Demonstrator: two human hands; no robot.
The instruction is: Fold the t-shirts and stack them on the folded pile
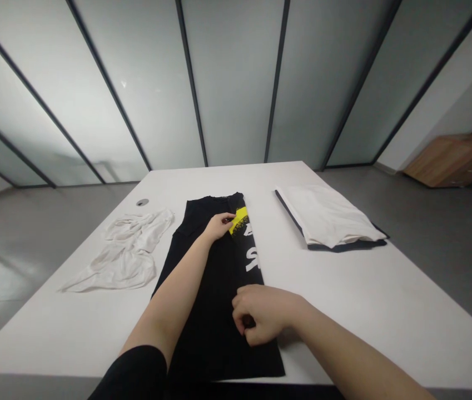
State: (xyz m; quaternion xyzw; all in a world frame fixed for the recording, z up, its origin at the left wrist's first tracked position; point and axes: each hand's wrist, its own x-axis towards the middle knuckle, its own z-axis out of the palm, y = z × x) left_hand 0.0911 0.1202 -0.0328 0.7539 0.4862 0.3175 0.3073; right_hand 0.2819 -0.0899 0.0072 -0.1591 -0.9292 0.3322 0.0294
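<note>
Floor: grey polished floor (31, 266), both sides of table.
Wall: frosted glass partition (236, 83) w/ dark metal mullions, behind table.
Table: wht table (52, 333), long, all items on top.
Item 1: crumpled wht garment (125, 250), loose folds, L part of table, just beside blk shirt, not touching.
Fitting: round metal grommet (143, 202) in tabletop, beyond wht garment.
L sleeve: blk sleeve (131, 372) on L forearm, bottom edge of view.
L hand: left hand (219, 226) on far end of shirt; fingertips (231, 219) at yellow print. Grip: cannot tell if pinching or only resting.
Main item: blk T-shirt (214, 311), lies flat, center of table, long strip w/ straight R edge, looks folded lengthwise; near end reaches table edge.
Print: yellow print (239, 220) w/ speckled blk marks, far R of shirt; wht lettering (252, 258) partly visible along R edge, unreadable.
R hand: right hand (261, 314) on shirt's R edge, near end. Grip: fingers curled, clenched on a fold of fabric.
Item 2: folded stack (327, 216), wht garment over blk, R of shirt, well apart.
Furniture: wood cabinet (455, 160), far R, low, on floor.
</note>
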